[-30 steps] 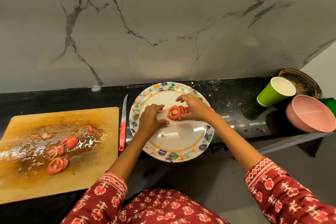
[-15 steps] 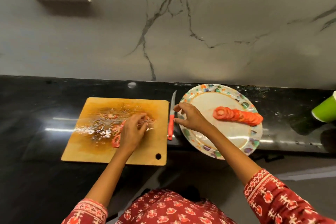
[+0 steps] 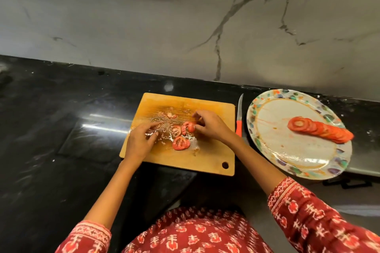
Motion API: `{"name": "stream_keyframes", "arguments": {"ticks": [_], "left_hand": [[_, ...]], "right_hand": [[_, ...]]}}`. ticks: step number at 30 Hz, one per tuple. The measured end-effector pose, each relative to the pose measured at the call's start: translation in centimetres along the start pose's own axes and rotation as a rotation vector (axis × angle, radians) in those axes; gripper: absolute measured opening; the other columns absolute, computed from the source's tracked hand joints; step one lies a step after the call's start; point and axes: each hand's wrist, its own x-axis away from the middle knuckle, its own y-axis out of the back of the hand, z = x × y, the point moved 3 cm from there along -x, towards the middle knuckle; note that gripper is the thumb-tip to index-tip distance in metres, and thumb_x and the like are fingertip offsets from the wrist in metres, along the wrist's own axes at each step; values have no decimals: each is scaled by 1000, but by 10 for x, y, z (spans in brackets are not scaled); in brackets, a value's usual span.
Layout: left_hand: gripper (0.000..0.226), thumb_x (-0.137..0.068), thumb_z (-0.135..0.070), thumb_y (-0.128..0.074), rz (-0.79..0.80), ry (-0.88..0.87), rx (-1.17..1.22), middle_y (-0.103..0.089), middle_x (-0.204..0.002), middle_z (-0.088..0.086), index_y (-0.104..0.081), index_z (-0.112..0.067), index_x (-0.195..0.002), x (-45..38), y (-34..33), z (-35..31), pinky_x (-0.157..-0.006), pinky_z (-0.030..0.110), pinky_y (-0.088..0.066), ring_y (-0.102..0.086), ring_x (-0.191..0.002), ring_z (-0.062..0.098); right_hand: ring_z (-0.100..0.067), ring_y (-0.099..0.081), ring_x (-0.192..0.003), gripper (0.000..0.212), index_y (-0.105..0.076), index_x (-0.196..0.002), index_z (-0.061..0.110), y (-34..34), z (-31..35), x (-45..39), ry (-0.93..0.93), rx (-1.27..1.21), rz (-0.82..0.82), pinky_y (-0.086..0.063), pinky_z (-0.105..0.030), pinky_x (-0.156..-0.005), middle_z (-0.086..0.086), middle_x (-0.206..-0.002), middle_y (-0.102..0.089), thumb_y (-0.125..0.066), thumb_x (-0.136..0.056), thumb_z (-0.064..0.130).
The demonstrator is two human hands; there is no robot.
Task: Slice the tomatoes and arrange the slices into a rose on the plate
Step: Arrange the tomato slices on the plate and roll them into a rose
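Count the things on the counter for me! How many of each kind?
Board: 1
Knife: 1
Plate: 1
Row of tomato slices on the plate: 1
Loose slices on the board, roughly: 5
Total: about 9

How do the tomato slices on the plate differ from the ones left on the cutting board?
The slices on the plate lie in one neat overlapping row; the slices on the cutting board are scattered loosely, some apart. The plate row has many slices, the board only a few. Nobody touches the plate row, while the right hand pinches a board slice and the left hand rests beside them. Both sets are thin red rounds.
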Motion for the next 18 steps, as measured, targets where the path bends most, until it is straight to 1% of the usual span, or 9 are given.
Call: {"name": "stream_keyframes", "arguments": {"ticks": [3, 5, 6, 8, 11, 13, 15, 17, 18], "left_hand": [[33, -78, 0, -67, 14, 14, 27, -67, -105, 7, -66, -9, -109, 2, 1, 4, -81, 30, -48, -59, -82, 16], [31, -78, -1, -67, 35, 15, 41, -66, -104, 6, -66, -9, -108, 3, 1, 4, -78, 25, -46, -57, -80, 13], [30, -79, -2, -67, 51, 8, 50, -66, -104, 5, -67, -9, -108, 2, -1, 4, -77, 24, -45, -57, -80, 13], [29, -79, -3, -67, 83, -8, 76, -67, -103, 6, -67, -10, -107, -1, -5, 4, -80, 29, -49, -60, -84, 16], [28, -80, -6, -67, 108, -15, 115, -68, -102, 6, -67, -12, -108, -7, -8, 1, -85, 35, -51, -62, -93, 19], [28, -80, -6, -67, 126, -28, 136, -68, -102, 5, -67, -13, -108, -9, -11, -2, -85, 34, -51, -62, -93, 17], [30, -79, -6, -68, 154, -54, 134, -69, -102, 5, -67, -13, -108, -9, -13, -7, -84, 32, -52, -62, -92, 15], [30, -79, -6, -68, 172, -65, 134, -69, -100, 3, -67, -13, -109, -8, -15, -7, -83, 30, -52, -62, -89, 12], [30, -80, -5, -68, 175, -59, 136, -68, -99, 3, -67, -13, -109, -7, -15, -6, -83, 28, -52, -61, -88, 11]], "right_hand": [[-17, -55, -98, 31, -58, -116, 14, -9, 7, -7, -13, 62, 10, -45, -26, -79, -5, -112, -62, -65, -86, 20], [-13, -53, -89, 27, -60, -111, 14, -10, 8, -8, -44, 54, 11, -44, -24, -72, -4, -106, -63, -66, -85, 19], [-11, -53, -87, 25, -61, -109, 14, -9, 7, -8, -59, 32, 17, -44, -23, -71, -4, -104, -63, -67, -84, 18], [-10, -54, -84, 22, -63, -105, 12, -3, 11, -8, -85, -25, 34, -46, -22, -69, -2, -97, -62, -68, -84, 13], [-7, -52, -78, 16, -64, -100, 11, 3, 22, -8, -74, -49, 72, -42, -14, -63, 3, -91, -57, -66, -84, 9], [-8, -54, -82, 15, -64, -100, 12, 2, 27, -8, -67, -13, 138, -42, -14, -62, 1, -94, -59, -65, -85, 9], [-10, -55, -85, 17, -64, -103, 13, 0, 29, -6, -82, 96, 176, -43, -15, -63, 0, -98, -62, -64, -86, 10], [-13, -58, -92, 22, -63, -108, 14, -2, 32, -3, -95, 209, 118, -47, -19, -70, -2, -104, -64, -63, -86, 11], [-14, -59, -95, 24, -62, -110, 14, -3, 35, -1, -87, 227, 83, -48, -20, -72, -2, -106, -64, -63, -86, 12]]}}
